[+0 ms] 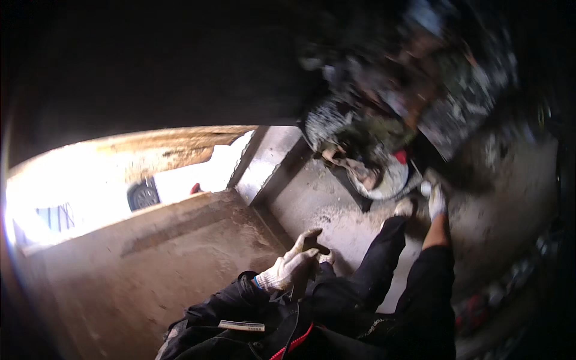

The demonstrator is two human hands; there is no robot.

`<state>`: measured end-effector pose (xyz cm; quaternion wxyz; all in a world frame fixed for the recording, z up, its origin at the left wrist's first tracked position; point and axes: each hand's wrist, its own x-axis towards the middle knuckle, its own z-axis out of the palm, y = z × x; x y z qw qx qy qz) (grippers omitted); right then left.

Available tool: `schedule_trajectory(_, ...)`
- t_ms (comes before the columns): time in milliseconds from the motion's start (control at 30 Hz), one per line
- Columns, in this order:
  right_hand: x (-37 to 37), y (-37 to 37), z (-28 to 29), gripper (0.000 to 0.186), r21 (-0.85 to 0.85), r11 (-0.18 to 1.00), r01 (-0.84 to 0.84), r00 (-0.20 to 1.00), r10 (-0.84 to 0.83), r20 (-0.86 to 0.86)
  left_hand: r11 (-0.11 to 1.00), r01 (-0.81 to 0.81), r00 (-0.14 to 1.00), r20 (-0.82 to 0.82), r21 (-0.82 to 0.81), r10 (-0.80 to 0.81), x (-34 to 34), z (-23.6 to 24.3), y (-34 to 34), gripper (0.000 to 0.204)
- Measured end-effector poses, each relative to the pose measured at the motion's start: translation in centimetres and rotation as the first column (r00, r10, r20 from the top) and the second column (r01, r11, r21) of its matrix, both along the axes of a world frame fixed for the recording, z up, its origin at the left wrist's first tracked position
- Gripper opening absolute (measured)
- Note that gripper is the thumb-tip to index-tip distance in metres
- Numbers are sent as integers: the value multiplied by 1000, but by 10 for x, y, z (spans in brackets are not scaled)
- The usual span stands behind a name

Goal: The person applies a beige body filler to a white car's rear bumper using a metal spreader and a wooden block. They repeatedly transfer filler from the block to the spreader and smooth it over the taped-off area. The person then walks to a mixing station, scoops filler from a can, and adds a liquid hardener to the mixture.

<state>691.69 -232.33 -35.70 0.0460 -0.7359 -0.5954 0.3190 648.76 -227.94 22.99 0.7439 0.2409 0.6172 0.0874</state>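
My left hand (291,267), in a whitish knit glove with darkened fingertips, is in front of my body. Its fingers are bent around a dark, narrow object (299,285) that runs down past the palm; its kind is unclear. Reaching forward to the right, my right hand (438,203) wears a pale glove and is closed beside the rim of a round, light-coloured tub (387,191). A small white shape (425,188) shows at its fingertips, too blurred to name. Crumpled, scrap-like material (366,171) lies in the tub, with a red piece (401,156) near its edge.
A blurred heap of mixed scrap (414,84) rises beyond the tub. To the left, a brown ledge (162,252) borders a bright opening, where a vehicle wheel (143,195) shows outside. A metal post (270,159) stands beside it. More clutter (498,294) lies at the lower right.
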Motion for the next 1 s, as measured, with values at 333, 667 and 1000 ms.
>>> schedule_trajectory(333, -50, -96, 214, 56, -597, 411, 690, 118, -877, -467, 693, -670, 733, 95, 266, 673, -207, 29, -105, 67)
schedule_trajectory(667, -380, -79, 365, 40, -670, 506, 543, 388, -859, -334, -56, -938, 184, 628, 343, 756, -510, 59, -82, 69)
schedule_trajectory(1000, -647, 51, 381, 34, -655, 566, 500, 494, -808, -321, 39, -915, 361, 772, 401, 524, -681, 93, 128, 81)
